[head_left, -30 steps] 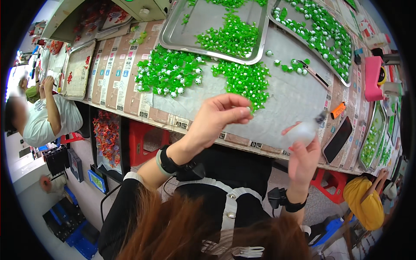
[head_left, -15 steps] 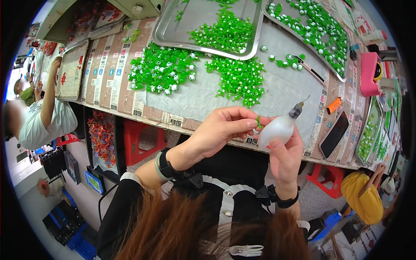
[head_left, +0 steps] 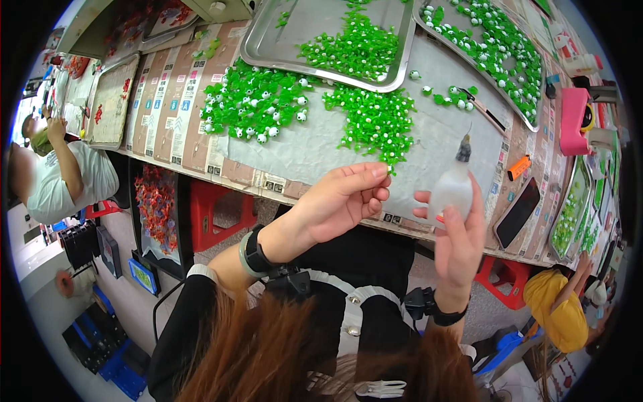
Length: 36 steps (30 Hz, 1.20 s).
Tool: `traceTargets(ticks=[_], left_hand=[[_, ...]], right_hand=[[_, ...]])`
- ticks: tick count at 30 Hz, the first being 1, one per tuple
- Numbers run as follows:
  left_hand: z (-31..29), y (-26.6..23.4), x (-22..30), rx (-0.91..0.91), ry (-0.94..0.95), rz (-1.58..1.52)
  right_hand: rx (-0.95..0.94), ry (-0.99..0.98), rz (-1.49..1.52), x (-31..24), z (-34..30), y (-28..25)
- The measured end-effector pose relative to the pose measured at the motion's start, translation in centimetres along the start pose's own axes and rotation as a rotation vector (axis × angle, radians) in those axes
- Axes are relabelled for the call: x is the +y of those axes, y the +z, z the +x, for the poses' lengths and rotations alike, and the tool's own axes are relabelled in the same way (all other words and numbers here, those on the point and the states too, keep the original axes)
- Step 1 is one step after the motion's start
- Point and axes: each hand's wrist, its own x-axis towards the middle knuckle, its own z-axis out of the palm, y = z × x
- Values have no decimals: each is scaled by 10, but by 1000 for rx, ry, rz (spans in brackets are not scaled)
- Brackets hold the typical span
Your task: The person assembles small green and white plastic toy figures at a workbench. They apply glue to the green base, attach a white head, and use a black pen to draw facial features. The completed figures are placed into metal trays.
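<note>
White squeeze bottle (head_left: 450, 189) fills our right hand (head_left: 461, 236), its nozzle (head_left: 463, 149) pointing up over the worktop (head_left: 161, 134); our left hand (head_left: 331, 211) pinches a small green piece (head_left: 392, 171) beside the green pile (head_left: 375, 120). Squeezing too hard could cause drips; a loose pinch could drop our piece.

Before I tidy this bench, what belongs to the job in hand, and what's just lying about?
Seemingly in use:
white squeeze bottle, in the right hand
green pieces, near the left hand

Seemingly lying about:
dark phone
orange item
pink tape dispenser
</note>
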Motion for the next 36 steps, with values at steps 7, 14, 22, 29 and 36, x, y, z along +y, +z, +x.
traceTargets(ticks=[7,14,22,29,36], left_hand=[[-2,-2,3,-82,-43,-80],[-2,-4,2,-77,-55,-52],[-3,-3,1,-86,-58,-41],[-2,-4,1,-87,-57,-30],[-5,2,1,-5,218,241]], right_hand=[[52,-538,-470,-7,-9,-17],[41,-849,-606,-1,-10,-14],[-21,-787,-656,-2,-10,-15],[-7,-765,-682,1,-9,-16],[182,-672,-441,-4,-12,-9]])
